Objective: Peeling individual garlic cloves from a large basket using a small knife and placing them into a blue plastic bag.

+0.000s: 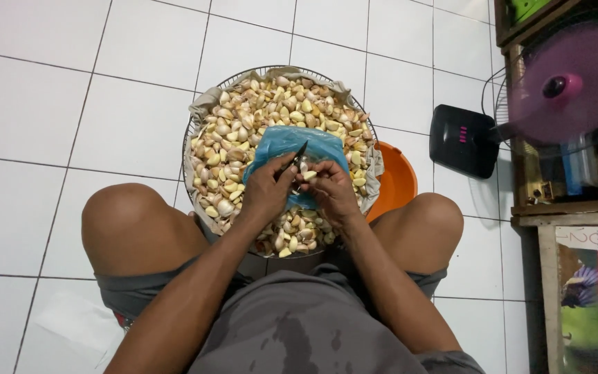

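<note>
A small dark knife (pixel 298 154) is gripped in the left hand (pixel 268 192); a single clove (pixel 309 175) is pinched between the right hand (pixel 331 192) fingertips. Both are held over the blue bag (pixel 279 140) at the basket (pixel 195 121) centre, garlic heaped to the rim all round. Judged step: peeling the clove. Best done with the blade kept shallow under the skin, edge turned away from the thumb, clove held low over the bag so peel is caught. Orange tub (pixel 396 181) sits at the basket's right edge.

Fan (pixel 576 76) blade blurred; orange bowl (pixel 396 181) half hidden.
</note>
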